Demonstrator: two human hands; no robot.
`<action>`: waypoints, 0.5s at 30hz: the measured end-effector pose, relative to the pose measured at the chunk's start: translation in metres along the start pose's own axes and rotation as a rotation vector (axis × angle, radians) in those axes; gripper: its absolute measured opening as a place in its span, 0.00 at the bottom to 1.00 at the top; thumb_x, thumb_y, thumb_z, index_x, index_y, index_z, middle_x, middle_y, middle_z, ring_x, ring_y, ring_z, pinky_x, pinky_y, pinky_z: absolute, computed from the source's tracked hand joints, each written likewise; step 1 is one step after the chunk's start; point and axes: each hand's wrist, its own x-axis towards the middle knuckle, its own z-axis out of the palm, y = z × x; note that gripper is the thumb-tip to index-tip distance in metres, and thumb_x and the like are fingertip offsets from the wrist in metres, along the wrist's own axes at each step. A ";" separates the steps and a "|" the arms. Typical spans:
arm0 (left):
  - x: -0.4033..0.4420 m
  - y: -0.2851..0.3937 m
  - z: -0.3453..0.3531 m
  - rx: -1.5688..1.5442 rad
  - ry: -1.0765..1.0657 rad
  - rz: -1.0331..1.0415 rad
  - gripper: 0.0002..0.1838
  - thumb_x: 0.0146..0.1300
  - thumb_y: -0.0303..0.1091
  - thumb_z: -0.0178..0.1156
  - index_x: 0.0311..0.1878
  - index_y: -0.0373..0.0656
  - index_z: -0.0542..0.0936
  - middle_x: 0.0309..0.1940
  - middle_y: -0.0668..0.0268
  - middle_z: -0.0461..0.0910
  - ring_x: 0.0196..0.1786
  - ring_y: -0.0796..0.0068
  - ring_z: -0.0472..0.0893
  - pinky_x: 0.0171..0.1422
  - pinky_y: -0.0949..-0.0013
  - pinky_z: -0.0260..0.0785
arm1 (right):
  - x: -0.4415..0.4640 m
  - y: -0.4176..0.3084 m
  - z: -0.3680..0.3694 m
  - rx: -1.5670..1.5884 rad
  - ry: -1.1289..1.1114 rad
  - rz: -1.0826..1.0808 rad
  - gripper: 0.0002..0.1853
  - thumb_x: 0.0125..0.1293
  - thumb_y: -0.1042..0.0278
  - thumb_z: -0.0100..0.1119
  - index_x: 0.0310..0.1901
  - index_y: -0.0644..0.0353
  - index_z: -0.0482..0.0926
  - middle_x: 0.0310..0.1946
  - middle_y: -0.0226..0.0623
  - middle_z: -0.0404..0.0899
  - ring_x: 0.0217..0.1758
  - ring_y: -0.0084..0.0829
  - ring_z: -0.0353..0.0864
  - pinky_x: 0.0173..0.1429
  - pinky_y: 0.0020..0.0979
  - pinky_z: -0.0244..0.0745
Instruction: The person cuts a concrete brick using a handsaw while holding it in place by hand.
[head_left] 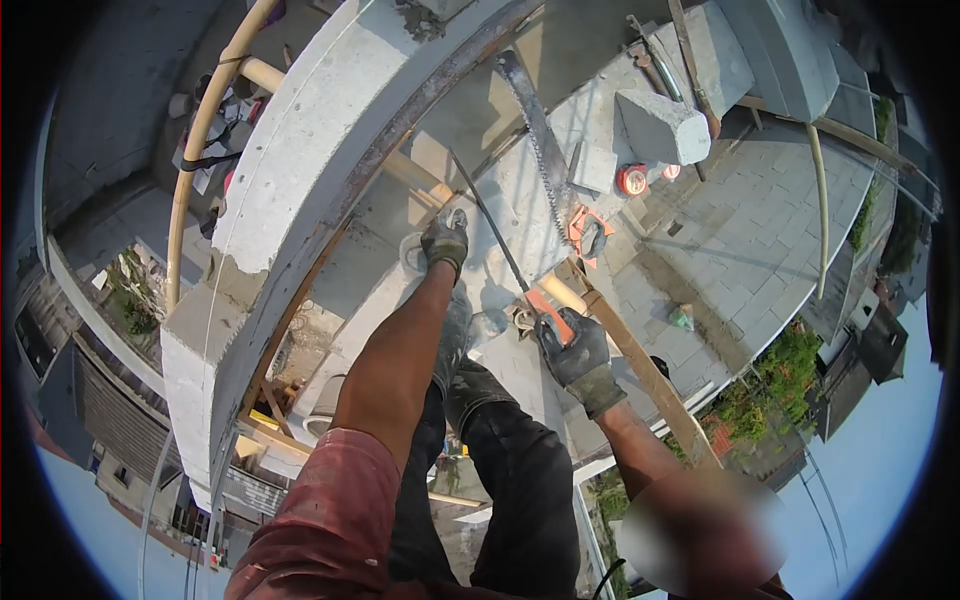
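Note:
My left hand [445, 240], in a dark dusty glove, is closed near the end of a wooden pole, beside the curved block wall [290, 170]. What it holds, if anything, is too small to make out. My right hand [575, 350], also gloved, is wrapped round the orange handle of a narrow-bladed saw [490, 215], whose blade points up and left between my hands. A larger saw [540, 150] with an orange handle lies on the pale block surface beyond, next to a small flat block [593, 167].
A cut block [662, 127], a red container [631, 180] and long tools [660, 65] sit at the upper right. A wooden board [650, 375] runs beside my right hand. Bamboo poles [205, 130] stand at the left. Rooftops and greenery show far below.

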 end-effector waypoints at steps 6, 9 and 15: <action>0.021 -0.071 0.019 0.433 -0.096 0.483 0.20 0.76 0.37 0.50 0.65 0.44 0.80 0.65 0.61 0.81 0.67 0.65 0.79 0.74 0.65 0.68 | 0.020 -0.005 -0.007 0.053 -0.076 0.132 0.19 0.66 0.53 0.66 0.34 0.65 0.84 0.27 0.56 0.82 0.33 0.57 0.83 0.36 0.46 0.76; 0.030 -0.105 0.052 0.420 -0.157 0.481 0.21 0.76 0.35 0.46 0.68 0.46 0.78 0.67 0.63 0.79 0.68 0.68 0.78 0.76 0.68 0.67 | 0.037 -0.025 -0.016 -0.018 -0.091 0.098 0.19 0.68 0.55 0.64 0.32 0.67 0.83 0.24 0.54 0.82 0.28 0.49 0.82 0.34 0.42 0.74; 0.002 -0.010 -0.018 -0.146 -0.376 -0.207 0.23 0.76 0.44 0.49 0.66 0.44 0.78 0.64 0.58 0.79 0.67 0.64 0.78 0.68 0.61 0.70 | 0.063 -0.017 -0.005 -0.155 -0.051 0.026 0.19 0.71 0.55 0.62 0.36 0.68 0.85 0.26 0.54 0.83 0.25 0.47 0.81 0.35 0.40 0.75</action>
